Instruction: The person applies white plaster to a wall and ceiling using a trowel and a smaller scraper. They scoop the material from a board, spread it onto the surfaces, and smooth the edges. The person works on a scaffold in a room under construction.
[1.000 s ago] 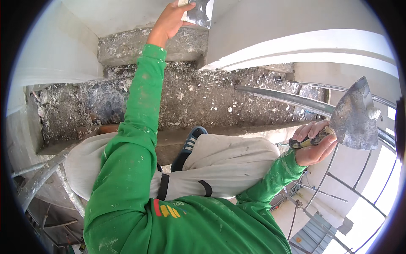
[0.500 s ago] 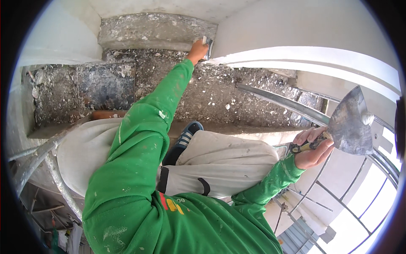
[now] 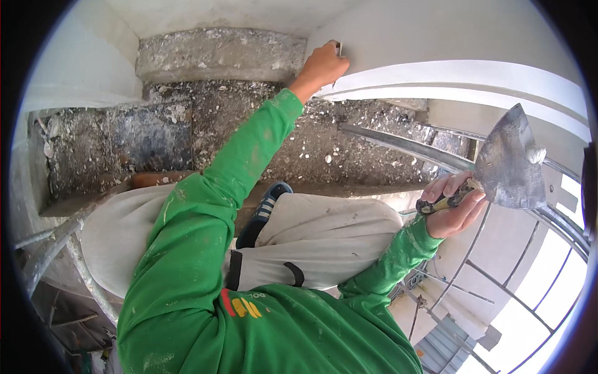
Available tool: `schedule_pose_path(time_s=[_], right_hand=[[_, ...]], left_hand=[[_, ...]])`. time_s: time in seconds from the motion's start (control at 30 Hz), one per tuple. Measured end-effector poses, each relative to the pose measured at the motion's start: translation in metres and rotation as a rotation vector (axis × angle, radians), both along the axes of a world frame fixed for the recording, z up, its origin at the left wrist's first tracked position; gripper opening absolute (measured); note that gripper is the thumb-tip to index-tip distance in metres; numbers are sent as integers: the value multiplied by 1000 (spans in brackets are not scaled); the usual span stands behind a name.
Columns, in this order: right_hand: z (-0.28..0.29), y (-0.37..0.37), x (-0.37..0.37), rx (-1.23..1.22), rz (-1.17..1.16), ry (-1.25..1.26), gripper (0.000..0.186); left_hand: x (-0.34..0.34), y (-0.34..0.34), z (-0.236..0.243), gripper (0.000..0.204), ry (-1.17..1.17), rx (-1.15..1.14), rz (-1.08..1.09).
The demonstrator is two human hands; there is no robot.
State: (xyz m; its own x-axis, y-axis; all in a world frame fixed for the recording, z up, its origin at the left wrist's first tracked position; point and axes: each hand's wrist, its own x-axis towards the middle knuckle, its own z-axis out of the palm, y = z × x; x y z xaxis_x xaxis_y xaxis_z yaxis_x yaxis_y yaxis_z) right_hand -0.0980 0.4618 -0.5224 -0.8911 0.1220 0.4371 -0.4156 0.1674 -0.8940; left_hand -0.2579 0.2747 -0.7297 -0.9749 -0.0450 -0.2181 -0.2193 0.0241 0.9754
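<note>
My left hand [image 3: 322, 64] reaches up and forward in a green sleeve and grips a small putty knife [image 3: 339, 48], of which only a thin edge shows, pressed against the white plastered wall [image 3: 436, 37]. My right hand [image 3: 456, 209] sits low at the right, closed around the dark handle of a wide metal plastering blade [image 3: 509, 165]. A small lump of white plaster [image 3: 536, 154] clings to that blade's upper right edge.
Rough concrete stair steps [image 3: 205, 124] littered with plaster bits lie below. A metal stair railing [image 3: 436, 156] curves along the right side. My knees in light trousers [image 3: 324, 237] and a dark shoe [image 3: 265, 209] are under me. Scaffold tubes [image 3: 50, 249] stand at the lower left.
My left hand has swung from the far step rightward and down onto the white wall edge with its small knife. The right hand holds the wide blade nearly still.
</note>
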Motion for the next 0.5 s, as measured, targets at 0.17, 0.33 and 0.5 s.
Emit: schedule_pose_path(time_s=[0.17,0.33,0.5], right_hand=[[4,-20,-3,-21,18,-3,35],[14,-29,-6,-14,43,14,36],[30,-13,-6,35,71,154,38]], left_hand=[[20,3,116,54,225,-204,30],[42,-17,217,42,506,-176,-38],[83,-54,250,25,954,110,163]])
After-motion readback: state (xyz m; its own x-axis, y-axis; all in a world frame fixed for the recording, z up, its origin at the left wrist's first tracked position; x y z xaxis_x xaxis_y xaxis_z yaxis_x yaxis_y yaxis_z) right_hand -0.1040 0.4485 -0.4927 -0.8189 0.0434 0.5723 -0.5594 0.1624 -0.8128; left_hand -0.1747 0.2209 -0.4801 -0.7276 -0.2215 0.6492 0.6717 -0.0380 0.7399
